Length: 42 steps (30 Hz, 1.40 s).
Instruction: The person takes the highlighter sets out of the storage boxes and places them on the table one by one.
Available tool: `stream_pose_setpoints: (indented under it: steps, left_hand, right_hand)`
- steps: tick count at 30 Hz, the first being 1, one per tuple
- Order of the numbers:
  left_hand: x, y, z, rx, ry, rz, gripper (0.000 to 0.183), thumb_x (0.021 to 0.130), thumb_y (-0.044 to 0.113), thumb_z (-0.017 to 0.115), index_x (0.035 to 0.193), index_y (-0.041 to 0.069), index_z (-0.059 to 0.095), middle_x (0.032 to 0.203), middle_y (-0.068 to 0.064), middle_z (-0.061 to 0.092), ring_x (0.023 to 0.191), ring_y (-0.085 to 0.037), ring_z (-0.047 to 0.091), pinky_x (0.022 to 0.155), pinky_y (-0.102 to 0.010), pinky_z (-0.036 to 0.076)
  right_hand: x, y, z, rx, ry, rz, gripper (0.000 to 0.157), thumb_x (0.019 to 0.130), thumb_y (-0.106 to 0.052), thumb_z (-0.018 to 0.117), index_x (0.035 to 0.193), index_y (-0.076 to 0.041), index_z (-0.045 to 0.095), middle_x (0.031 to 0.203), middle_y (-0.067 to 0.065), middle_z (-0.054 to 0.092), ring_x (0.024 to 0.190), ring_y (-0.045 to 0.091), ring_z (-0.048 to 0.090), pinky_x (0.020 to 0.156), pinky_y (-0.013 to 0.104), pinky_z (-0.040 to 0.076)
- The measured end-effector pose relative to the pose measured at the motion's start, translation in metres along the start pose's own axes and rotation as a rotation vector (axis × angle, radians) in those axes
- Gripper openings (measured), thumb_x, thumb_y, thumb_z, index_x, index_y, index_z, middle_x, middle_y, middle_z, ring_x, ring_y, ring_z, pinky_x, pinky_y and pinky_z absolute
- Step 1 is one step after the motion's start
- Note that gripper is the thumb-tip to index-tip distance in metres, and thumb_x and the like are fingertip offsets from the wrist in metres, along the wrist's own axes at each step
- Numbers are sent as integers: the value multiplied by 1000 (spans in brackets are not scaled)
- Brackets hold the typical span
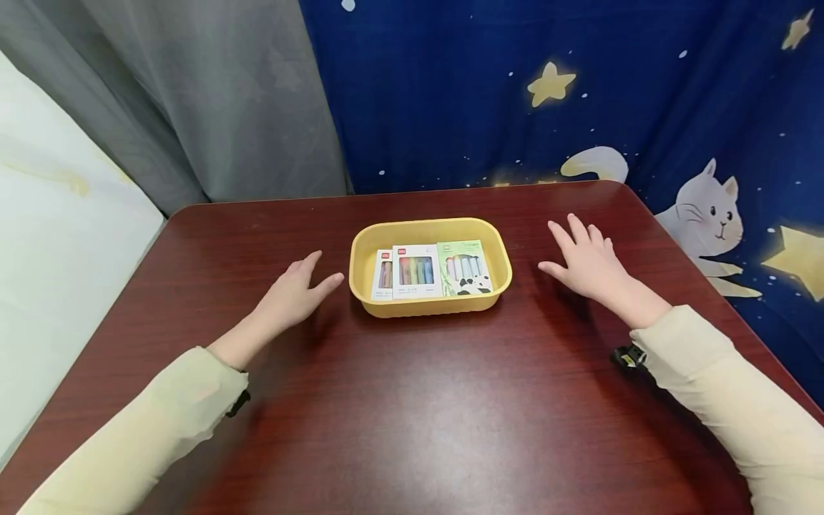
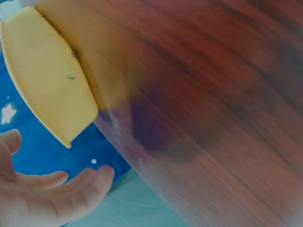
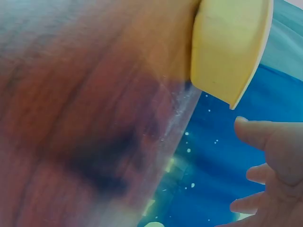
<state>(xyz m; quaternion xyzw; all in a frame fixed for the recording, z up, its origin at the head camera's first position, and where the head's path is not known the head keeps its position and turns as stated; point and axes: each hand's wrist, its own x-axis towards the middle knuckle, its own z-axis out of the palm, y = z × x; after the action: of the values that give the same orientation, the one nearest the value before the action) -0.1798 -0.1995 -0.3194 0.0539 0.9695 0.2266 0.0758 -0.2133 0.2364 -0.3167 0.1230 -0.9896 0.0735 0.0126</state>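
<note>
A yellow plastic basket stands toward the back of the table. Inside it lie two white boxes, a front one with coloured pens in its window and another partly covered by it, plus a green box with a panda picture. My left hand hovers just left of the basket, fingers extended, holding nothing. To the basket's right, my right hand is spread above the table, also holding nothing. Both wrist views show the basket's outer wall apart from the fingers.
The dark red wooden table has a glossy top. Behind it hang a grey curtain and a blue curtain with stars and a cat. A white surface borders the table's left side.
</note>
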Motion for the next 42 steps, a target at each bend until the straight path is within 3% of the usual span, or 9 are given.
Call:
stream_pose_setpoints:
  steps: [5,8,12,15,22,27,31,35,42]
  left_hand:
    - [8,4,-5,-127,-44,-42,80,90,59,37,144,2,21,141,-24,33,129,-38,33,103,-53,29]
    - [14,4,-6,-207,-55,-60,76,90,55,41,143,3,23,131,-23,44,116,-34,47,94,-47,41]
    - [21,1,-8,-390,-118,-93,70,93,44,46,144,3,20,128,-22,45,103,-35,54,81,-38,49]
    - [25,0,-10,-491,-171,-118,66,94,32,50,145,4,17,131,-23,42,108,-37,53,80,-36,50]
    - [32,4,-10,-535,-210,-114,65,91,15,55,145,6,19,127,-23,42,112,-37,52,83,-38,50]
    - [35,9,-10,-623,-239,-129,70,89,9,58,145,7,16,129,-24,42,109,-34,55,84,-41,50]
    - [36,14,-8,-695,-265,-141,72,88,5,57,146,6,14,129,-25,42,91,-22,63,84,-44,50]
    - [38,18,-7,-718,-281,-171,72,88,3,56,146,6,13,129,-24,43,78,-10,63,79,-38,52]
    - [42,21,-4,-733,-297,-222,71,88,3,56,146,8,16,130,-22,43,75,-9,61,71,-30,54]
  right_hand:
    - [6,-3,-10,62,12,2,67,90,-27,56,142,-1,21,143,33,14,122,56,24,98,65,22]
    - [10,-6,-18,135,-12,0,68,90,-25,55,143,0,20,143,32,15,125,53,24,101,62,22]
    - [15,-9,-26,242,-48,-16,69,90,-24,54,143,1,19,144,29,18,131,45,20,104,58,19]
    - [20,-11,-30,292,-59,-24,69,89,-23,55,143,2,20,145,27,21,132,42,22,106,56,19]
    - [30,-20,-36,465,-75,30,68,89,-21,56,144,-5,21,140,26,32,115,42,47,95,53,38]
    - [38,-30,-37,707,-151,89,66,91,-19,54,146,-10,17,140,24,34,115,39,48,87,49,46]
    - [43,-39,-37,841,-206,107,66,92,-13,51,147,-9,14,139,25,34,116,39,48,82,46,50]
    - [46,-50,-35,910,-247,126,64,94,-10,48,147,-10,13,139,25,34,115,39,48,79,43,52]
    - [53,-68,-29,995,-315,144,63,94,-8,45,147,-12,12,141,23,32,116,38,47,79,42,52]
